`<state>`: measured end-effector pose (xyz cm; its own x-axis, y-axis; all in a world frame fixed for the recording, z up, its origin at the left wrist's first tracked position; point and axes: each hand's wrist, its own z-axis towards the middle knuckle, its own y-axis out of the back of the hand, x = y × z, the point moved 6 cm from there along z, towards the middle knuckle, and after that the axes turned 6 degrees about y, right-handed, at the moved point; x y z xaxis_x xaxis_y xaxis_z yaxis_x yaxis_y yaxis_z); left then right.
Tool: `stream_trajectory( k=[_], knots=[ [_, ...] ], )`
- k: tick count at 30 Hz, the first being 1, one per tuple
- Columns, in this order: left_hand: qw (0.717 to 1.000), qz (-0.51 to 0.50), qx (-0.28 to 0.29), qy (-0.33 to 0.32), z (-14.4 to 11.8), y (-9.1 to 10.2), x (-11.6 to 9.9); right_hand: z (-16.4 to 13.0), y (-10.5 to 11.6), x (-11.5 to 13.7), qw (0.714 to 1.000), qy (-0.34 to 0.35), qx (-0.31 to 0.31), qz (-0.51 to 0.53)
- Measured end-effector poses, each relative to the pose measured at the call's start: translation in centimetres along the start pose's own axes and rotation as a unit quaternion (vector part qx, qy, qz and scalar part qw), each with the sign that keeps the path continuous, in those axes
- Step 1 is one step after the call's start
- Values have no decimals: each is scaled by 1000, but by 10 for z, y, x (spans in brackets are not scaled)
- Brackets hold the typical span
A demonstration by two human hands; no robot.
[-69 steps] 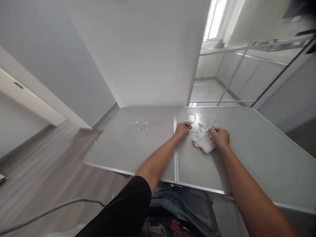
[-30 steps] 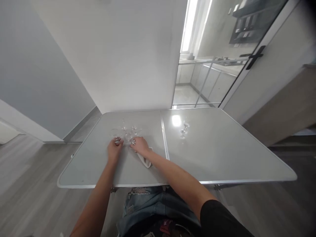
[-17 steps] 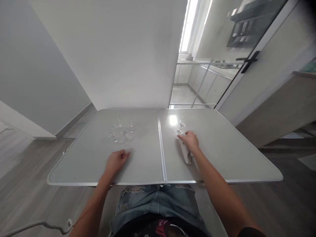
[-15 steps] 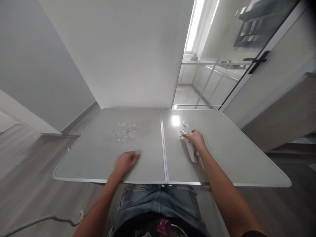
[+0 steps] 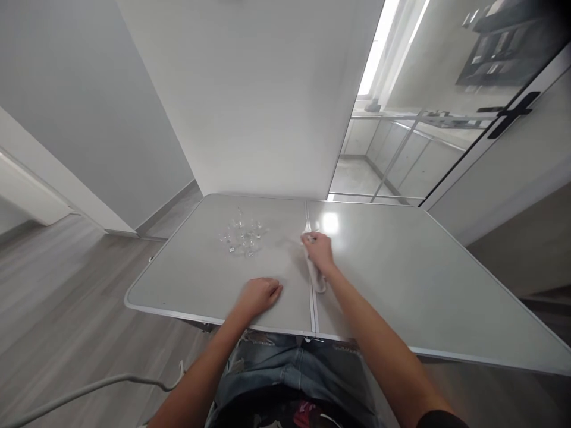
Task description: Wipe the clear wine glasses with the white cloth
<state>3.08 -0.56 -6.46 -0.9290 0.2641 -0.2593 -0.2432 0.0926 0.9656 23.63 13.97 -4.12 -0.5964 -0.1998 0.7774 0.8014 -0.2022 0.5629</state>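
Observation:
My right hand (image 5: 320, 249) is closed around a white cloth (image 5: 316, 278), which hangs below the fingers over the table's seam. At its fingertips is a small clear piece that looks like a stemmed glass (image 5: 308, 233); the hand hides part of it. My left hand (image 5: 259, 295) rests on the near part of the tabletop with its fingers curled in, and nothing shows in them. Beyond it, a group of several small clear glass pieces (image 5: 244, 235) stands close together on the left half. Their exact shapes are hard to make out.
The pale folding table (image 5: 392, 285) has a metal seam down its middle and a metal rim. A white wall (image 5: 259, 107) rises behind it. At the back right is a glass door with a black handle (image 5: 513, 113). A grey hose (image 5: 111, 379) lies at lower left.
My right hand has moved left from the right half to the seam, carrying the cloth and the clear piece. My left hand stays near the front edge. The view has shifted.

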Motion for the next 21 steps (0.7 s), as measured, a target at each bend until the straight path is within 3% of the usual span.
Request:
stream_trajectory(
  k=[4, 6, 9, 13, 17, 18, 21],
  knots=[
    [999, -35, -6, 2, 0, 1, 0, -12, -74, 55, 993, 32, 111, 34],
    [998, -55, -8, 11, 0, 0, 2, -12, -94, 69, 990, 37, 132, 37],
    [998, -65, -3, 17, 1, -1, 4, -10, -107, 77, 990, 36, 133, 32],
    [999, -53, -1, 4, 0, -2, 3, -11, -105, 70, 989, 10, 142, 44],
    [997, -78, -19, 14, -1, 2, 6, -19, -78, 48, 977, -63, 160, 125],
    [994, -105, -32, 26, 0, 4, 7, -23, -69, 42, 962, -89, 191, 173],
    [965, -242, -68, 67, 9, 8, 7, -35, -40, 35, 882, -122, 309, 334]
  ],
)
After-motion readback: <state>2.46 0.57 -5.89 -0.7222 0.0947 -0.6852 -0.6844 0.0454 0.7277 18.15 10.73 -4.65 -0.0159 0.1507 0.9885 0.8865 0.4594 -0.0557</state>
